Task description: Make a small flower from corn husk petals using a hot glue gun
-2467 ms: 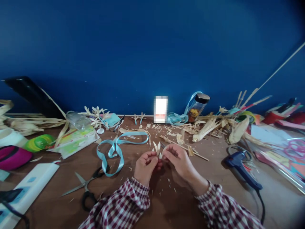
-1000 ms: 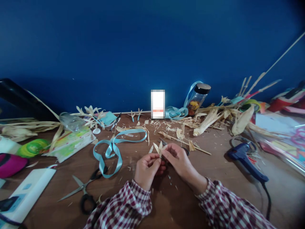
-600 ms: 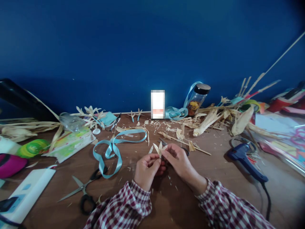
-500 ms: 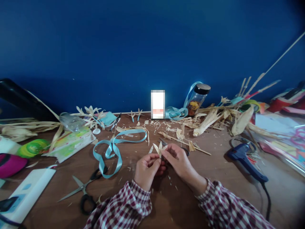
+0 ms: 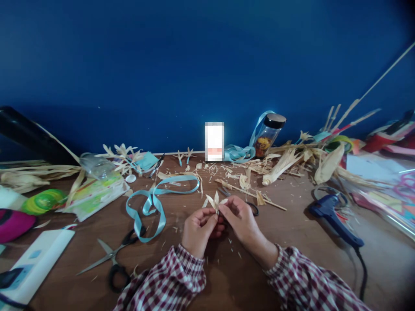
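Note:
A small pale husk flower (image 5: 215, 202) with pointed petals stands upright between my two hands. My left hand (image 5: 201, 229) pinches its base between thumb and fingers. From the right, my right hand (image 5: 241, 220) has its thumb and fingertips closed on the flower's lower petals. The base is mostly hidden by my fingers. Behind my right hand lies a second pair of scissors (image 5: 252, 208), partly covered. A light blue ribbon (image 5: 161, 216) curls on the table (image 5: 240, 280) to the left, its loop touching the black-handled open scissors (image 5: 112, 255).
A blue glue gun (image 5: 335, 220) lies at right with its cord. Farther back are a jar (image 5: 267, 136), corn husks (image 5: 282, 166), husk flowers (image 5: 121, 153) and scattered scraps. At left sit a white power strip (image 5: 45, 259) and a yellow-green ball (image 5: 43, 201).
The flower has turned slightly between my fingers, and both hands have shifted a little to the left. Both keep their hold.

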Demonstrator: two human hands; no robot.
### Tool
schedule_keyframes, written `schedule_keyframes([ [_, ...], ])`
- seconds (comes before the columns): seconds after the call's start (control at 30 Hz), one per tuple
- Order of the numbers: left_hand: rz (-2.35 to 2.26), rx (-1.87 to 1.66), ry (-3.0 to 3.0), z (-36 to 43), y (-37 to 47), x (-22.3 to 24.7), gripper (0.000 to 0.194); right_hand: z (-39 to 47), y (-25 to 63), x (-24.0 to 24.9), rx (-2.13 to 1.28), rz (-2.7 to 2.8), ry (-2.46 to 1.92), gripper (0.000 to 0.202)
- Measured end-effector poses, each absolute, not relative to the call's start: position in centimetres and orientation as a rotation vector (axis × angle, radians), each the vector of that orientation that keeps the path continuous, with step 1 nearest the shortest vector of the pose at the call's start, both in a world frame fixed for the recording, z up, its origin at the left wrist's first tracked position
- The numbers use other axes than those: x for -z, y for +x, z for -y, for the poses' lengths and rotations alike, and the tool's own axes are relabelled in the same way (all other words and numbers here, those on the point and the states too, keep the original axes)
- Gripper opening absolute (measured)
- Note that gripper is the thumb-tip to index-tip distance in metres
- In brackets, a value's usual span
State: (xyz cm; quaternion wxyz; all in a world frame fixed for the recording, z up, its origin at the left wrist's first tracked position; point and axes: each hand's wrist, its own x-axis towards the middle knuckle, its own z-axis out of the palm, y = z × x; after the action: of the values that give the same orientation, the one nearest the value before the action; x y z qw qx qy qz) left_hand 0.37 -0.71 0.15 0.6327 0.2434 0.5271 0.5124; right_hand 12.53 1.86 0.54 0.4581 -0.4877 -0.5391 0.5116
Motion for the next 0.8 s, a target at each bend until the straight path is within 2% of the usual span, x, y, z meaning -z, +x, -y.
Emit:
schedule_keyframes([
  [0.47,-1.204,-1.193,0.546,0.75,0.48,-0.25,0.04,-1.85,12.5,-0.37,-1.259,1.343,-1.175,0.014],
  [0.8,-1.213,-1.223,0.536,0.73,0.67,-0.5,0.037,-1.88,12.4,-0.41,-1.283,1.331,-1.168,0.014],
])
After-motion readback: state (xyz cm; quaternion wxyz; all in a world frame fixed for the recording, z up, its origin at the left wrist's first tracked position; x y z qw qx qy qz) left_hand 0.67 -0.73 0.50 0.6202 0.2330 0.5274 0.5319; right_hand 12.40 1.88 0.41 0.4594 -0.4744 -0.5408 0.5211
